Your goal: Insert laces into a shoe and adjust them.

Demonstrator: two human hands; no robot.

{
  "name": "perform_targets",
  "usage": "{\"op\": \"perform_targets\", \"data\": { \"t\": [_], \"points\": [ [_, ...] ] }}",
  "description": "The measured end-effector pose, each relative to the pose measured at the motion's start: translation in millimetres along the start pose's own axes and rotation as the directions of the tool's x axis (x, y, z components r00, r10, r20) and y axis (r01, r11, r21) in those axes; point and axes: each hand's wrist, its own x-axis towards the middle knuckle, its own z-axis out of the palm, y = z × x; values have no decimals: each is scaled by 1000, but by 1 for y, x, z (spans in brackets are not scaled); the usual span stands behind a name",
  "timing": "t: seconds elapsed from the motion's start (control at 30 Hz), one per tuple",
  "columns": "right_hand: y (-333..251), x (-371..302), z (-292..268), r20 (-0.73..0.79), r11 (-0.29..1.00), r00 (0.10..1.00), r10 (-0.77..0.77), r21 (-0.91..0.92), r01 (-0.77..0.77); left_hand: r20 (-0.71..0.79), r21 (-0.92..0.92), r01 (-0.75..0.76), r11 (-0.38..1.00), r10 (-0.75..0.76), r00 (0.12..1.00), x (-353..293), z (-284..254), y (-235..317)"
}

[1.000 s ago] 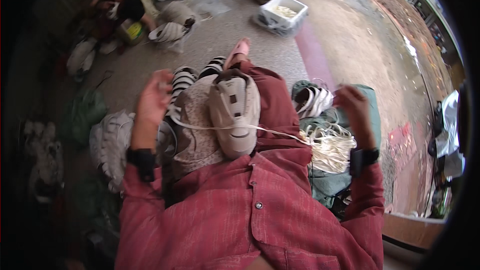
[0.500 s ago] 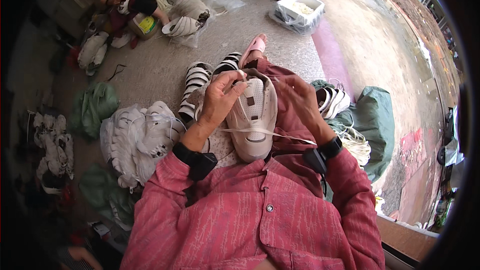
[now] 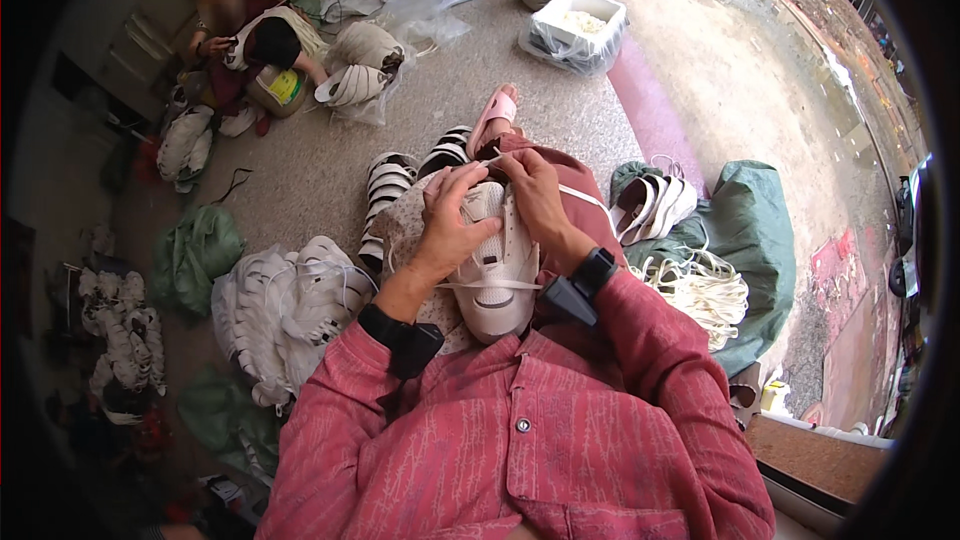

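A white sneaker (image 3: 493,315) lies on my lap, toe toward me. Its white shoelace (image 3: 505,284) crosses above the toe, and a long run of lace (image 3: 587,198) trails from beside my right hand over the maroon trouser leg. My left hand (image 3: 447,225) grips the sneaker's left lacing edge, thumb over the tongue and fingers by the ankle opening. On the opposite side my right hand (image 3: 537,195) pinches at the upper lacing edge, with a short lace end showing above its fingers. The exact hold at the eyelets is hidden by my fingers.
White shoe parts (image 3: 290,310) lie heaped at left, near a green bag (image 3: 197,255). Black-and-white striped shoe pieces (image 3: 388,195) stand by my leg. Right are bundled laces (image 3: 705,290) and a green sack (image 3: 755,250). Ahead are a white box (image 3: 606,37) and a seated person (image 3: 215,10).
My right hand has swung in from the right to the sneaker's upper edge, close to my left hand. My left hand has lowered onto the shoe. The view has shifted slightly.
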Motion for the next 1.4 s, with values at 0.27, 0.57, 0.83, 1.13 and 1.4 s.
{"op": "perform_targets", "data": {
  "t": [0.27, 0.57, 0.83, 1.13, 1.4],
  "points": [
    [14, 12, 2, -126, 806, 954, -272, -572, 154, -48, 218, 0, 976, 11, 999, 6, 14, 13],
    [-22, -60, -39, 97, 703, 851, -517, -519, 486, -78, -684, 124, 719, -242, 967, -43, -21, 19],
    [-24, -103, -39, 363, 673, 861, -356, -540, 505, 55, -346, 125, 930, -112, 992, -52, -10, 22],
    [-25, -108, -35, 399, 591, 818, -415, -566, 575, 69, -340, 128, 932, -112, 991, -55, -6, 13],
    [-17, -102, -32, 412, 559, 815, -408, -593, 580, 84, -379, 135, 916, -111, 990, -55, -8, 12]
  ]
}}
